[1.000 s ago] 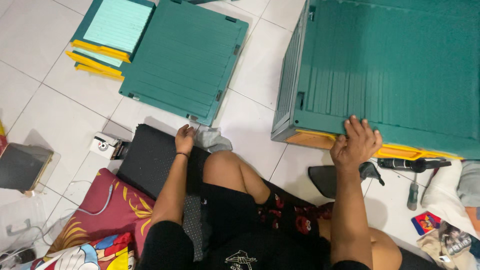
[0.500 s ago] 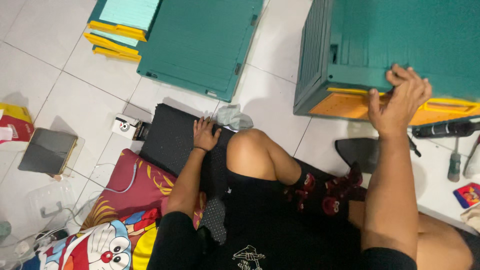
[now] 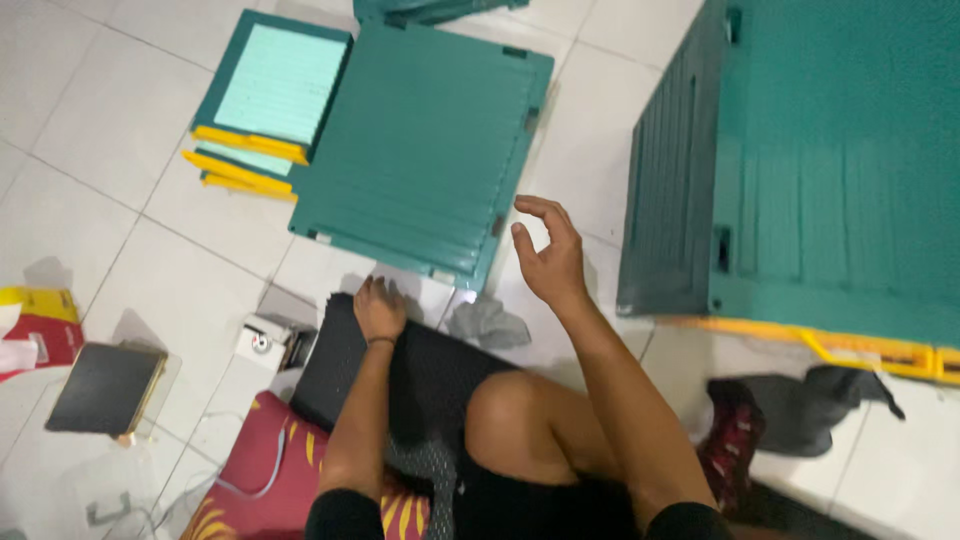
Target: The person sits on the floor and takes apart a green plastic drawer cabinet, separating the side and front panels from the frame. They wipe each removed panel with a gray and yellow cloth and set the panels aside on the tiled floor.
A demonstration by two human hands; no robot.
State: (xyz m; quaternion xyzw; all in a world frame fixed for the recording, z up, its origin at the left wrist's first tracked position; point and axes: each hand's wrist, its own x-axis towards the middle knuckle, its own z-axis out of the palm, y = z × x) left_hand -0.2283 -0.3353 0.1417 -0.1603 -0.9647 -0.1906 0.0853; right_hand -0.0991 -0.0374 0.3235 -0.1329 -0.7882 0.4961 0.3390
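Observation:
My left hand presses flat on a black mat on the tiled floor, fingers spread. My right hand hovers in the air with fingers apart and curled, holding nothing, between a flat teal slatted panel and a large teal plastic cabinet body lying on its side. The cabinet has a yellow trim strip along its near edge. My bent knee is below the right hand.
Smaller teal panels with yellow rails lie far left. A grey rag sits by the mat. A small white box, a dark tablet, a red cushion and a dark cloth surround me.
My right hand has let go of the cabinet's yellow-trimmed edge and moved left into the air. The view has shifted left and up. The left hand stays on the mat.

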